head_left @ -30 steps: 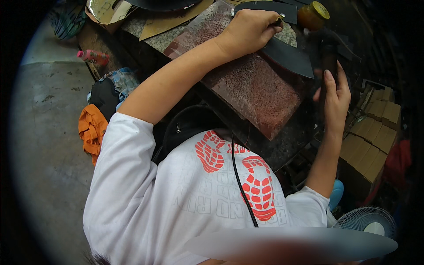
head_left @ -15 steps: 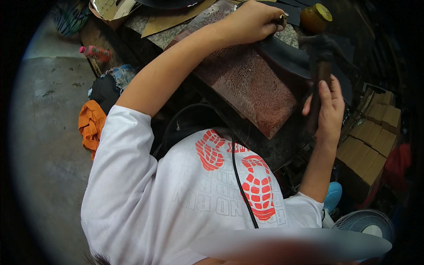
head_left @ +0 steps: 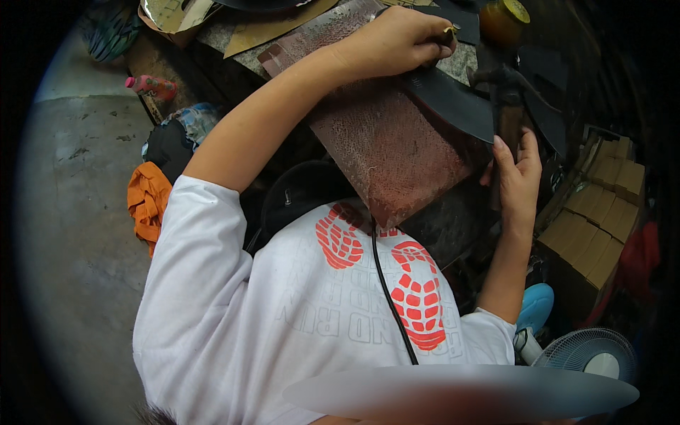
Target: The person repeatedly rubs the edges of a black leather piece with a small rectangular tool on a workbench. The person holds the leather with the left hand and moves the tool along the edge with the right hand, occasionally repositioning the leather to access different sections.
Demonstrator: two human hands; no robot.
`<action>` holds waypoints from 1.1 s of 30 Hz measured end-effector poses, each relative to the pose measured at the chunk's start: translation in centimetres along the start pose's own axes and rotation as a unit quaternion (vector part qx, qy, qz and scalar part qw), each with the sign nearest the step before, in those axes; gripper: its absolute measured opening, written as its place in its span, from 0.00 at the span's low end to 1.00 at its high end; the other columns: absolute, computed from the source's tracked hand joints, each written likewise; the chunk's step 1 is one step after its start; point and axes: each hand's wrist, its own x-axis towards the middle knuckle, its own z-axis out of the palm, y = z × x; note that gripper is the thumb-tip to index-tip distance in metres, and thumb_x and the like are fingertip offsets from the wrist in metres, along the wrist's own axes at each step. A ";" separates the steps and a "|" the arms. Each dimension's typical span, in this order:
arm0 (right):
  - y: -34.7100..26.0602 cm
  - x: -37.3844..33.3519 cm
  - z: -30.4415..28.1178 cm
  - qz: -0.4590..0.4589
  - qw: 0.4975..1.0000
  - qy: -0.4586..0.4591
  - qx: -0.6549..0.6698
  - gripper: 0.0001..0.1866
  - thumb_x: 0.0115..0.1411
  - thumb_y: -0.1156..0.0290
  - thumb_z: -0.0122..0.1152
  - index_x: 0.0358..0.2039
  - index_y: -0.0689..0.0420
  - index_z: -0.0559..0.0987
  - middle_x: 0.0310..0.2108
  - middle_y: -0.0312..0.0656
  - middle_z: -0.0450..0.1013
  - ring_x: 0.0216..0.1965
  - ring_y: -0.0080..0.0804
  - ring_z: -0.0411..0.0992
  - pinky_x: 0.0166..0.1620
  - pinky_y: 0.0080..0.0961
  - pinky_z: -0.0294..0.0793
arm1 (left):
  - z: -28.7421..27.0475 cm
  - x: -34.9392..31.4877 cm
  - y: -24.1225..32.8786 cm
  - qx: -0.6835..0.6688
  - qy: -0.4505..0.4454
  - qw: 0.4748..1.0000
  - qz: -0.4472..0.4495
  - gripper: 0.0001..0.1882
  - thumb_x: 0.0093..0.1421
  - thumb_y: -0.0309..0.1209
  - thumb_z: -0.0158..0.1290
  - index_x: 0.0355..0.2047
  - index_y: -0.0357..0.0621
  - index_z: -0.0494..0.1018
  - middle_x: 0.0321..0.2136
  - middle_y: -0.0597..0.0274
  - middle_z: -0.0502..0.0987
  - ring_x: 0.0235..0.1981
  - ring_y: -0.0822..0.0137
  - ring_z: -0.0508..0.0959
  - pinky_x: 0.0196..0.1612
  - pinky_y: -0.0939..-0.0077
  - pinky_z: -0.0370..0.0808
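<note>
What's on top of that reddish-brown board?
A curved black strip extends over part of the reddish-brown board. The person's left hand and forearm cover another stretch, so anything lying beneath them can't be seen.

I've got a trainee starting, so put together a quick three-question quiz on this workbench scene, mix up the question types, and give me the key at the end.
1. Open question: What tool does the right hand hold?
2. True or false: The orange cloth lies at the right side of the picture.
3. Multiple choice: What colour is the lid of the jar?
a) blue
b) yellow
c) white

Key:
1. A hammer.
2. False; the orange cloth lies at the left side.
3. b
</note>
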 end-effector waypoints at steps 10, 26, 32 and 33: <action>-3.4 1.4 2.6 -0.012 0.999 -0.044 0.023 0.28 0.56 0.76 0.67 0.55 0.67 0.67 0.29 0.39 0.72 0.19 0.21 0.70 0.19 0.19 0.69 | -0.5 -0.4 0.6 0.057 -0.003 0.996 0.064 0.04 0.59 0.24 0.54 0.33 0.37 0.72 0.25 0.45 0.76 0.29 0.48 0.78 0.34 0.62 0.73; -4.9 1.6 2.1 -0.086 0.980 0.002 0.182 0.26 0.54 0.78 0.66 0.53 0.61 0.68 0.32 0.38 0.73 0.22 0.23 0.71 0.20 0.19 0.72 | 0.0 -1.1 0.6 -0.213 0.134 0.962 -0.108 0.04 0.67 0.24 0.51 0.36 0.35 0.73 0.26 0.66 0.75 0.29 0.77 0.77 0.33 0.78 0.77; -3.3 0.9 3.4 -0.012 0.992 0.012 0.122 0.30 0.55 0.80 0.66 0.57 0.64 0.64 0.32 0.39 0.73 0.21 0.24 0.72 0.20 0.20 0.73 | -1.0 -1.1 0.9 -0.275 0.191 0.935 -0.116 0.05 0.67 0.26 0.51 0.35 0.37 0.73 0.26 0.66 0.76 0.29 0.76 0.77 0.32 0.82 0.76; -2.8 0.7 3.9 0.038 0.995 0.019 0.094 0.30 0.56 0.80 0.65 0.58 0.64 0.64 0.33 0.39 0.74 0.19 0.24 0.71 0.20 0.20 0.73 | -0.7 -1.6 1.0 -0.238 0.195 0.945 -0.111 0.05 0.67 0.26 0.51 0.35 0.37 0.73 0.26 0.66 0.76 0.28 0.76 0.77 0.32 0.82 0.75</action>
